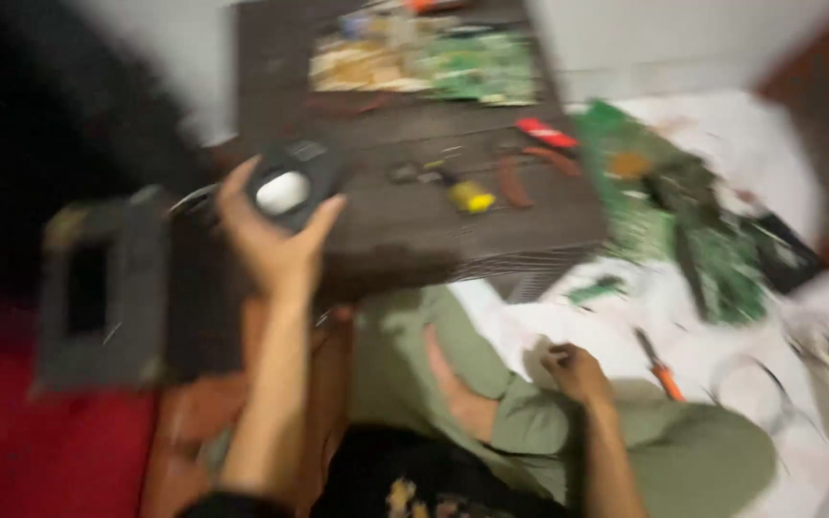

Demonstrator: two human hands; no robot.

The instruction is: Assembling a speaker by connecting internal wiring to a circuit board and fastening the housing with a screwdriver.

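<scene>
Low dark wooden table (414, 230) stands over a white floor sheet (722, 364); green circuit boards (664, 201) lie on both. Left hand (275, 235) is raised, fingers clamped around a dark device with a white round centre (285, 190). Right hand (578, 372) rests loosely curled on the sheet; any contents cannot be told.

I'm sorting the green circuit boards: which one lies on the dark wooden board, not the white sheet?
The far green circuit board at the dark wooden board's top edge; the others lie on the white sheet.
</scene>
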